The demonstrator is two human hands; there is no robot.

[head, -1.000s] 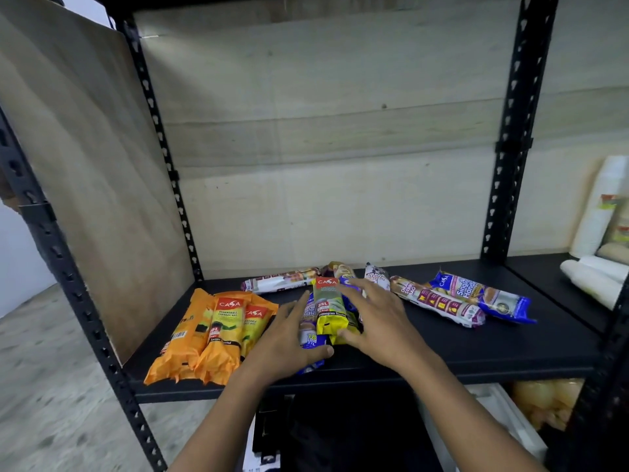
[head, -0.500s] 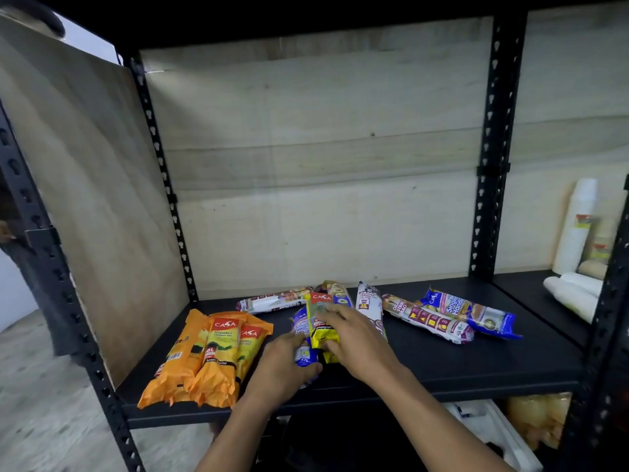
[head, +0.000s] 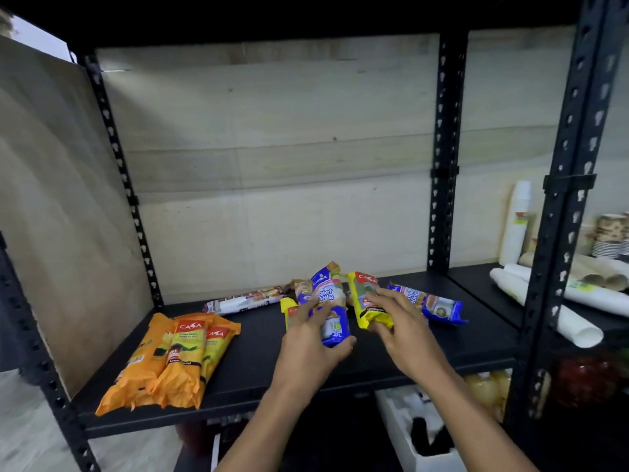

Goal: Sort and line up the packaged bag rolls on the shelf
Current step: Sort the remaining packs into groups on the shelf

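the left hand (head: 315, 338) is clamped round the middle of a blue roll (head: 332, 303) and the right hand (head: 396, 321) round a yellow roll (head: 366, 298), both just above the shelf (head: 258, 362); these look light, soft and slippery, so mid-length grips seem safest.

Packs laid out around the shelf (head: 258, 356)

Three packs (head: 170, 359) lie side by side on the shelf's front left. One pack (head: 243, 301) lies at its back, and a cluster of packs (head: 335, 301) sits at its middle. Another pack (head: 427, 303) lies right of the cluster.
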